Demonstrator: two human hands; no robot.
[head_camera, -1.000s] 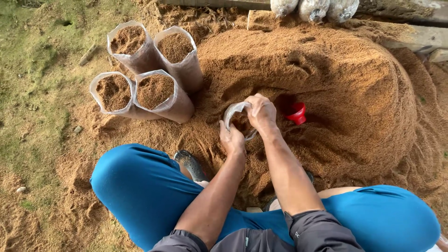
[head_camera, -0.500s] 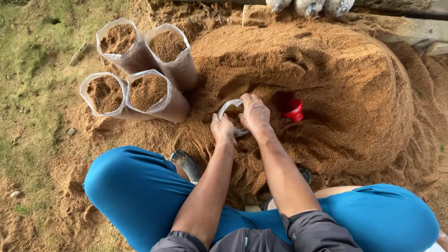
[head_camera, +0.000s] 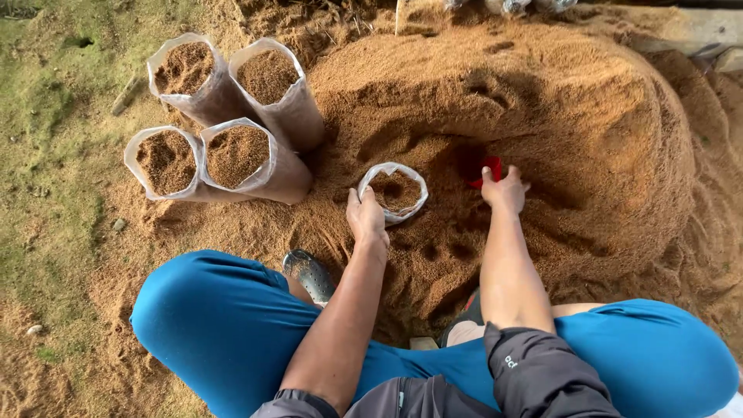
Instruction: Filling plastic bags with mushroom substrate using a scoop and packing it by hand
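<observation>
A big mound of brown sawdust-like fill [head_camera: 542, 116] takes up most of the ground, with four filled clear plastic bags [head_camera: 224, 116] standing at its left edge. Sunk in the mound's near slope, a fifth clear plastic bag [head_camera: 393, 192] sits part full; likely soft-walled and floppy (best gripped at the rim). The left hand [head_camera: 365, 217] pinches that rim. The right hand [head_camera: 505, 190] closes around a small red scoop [head_camera: 487, 169].
</observation>
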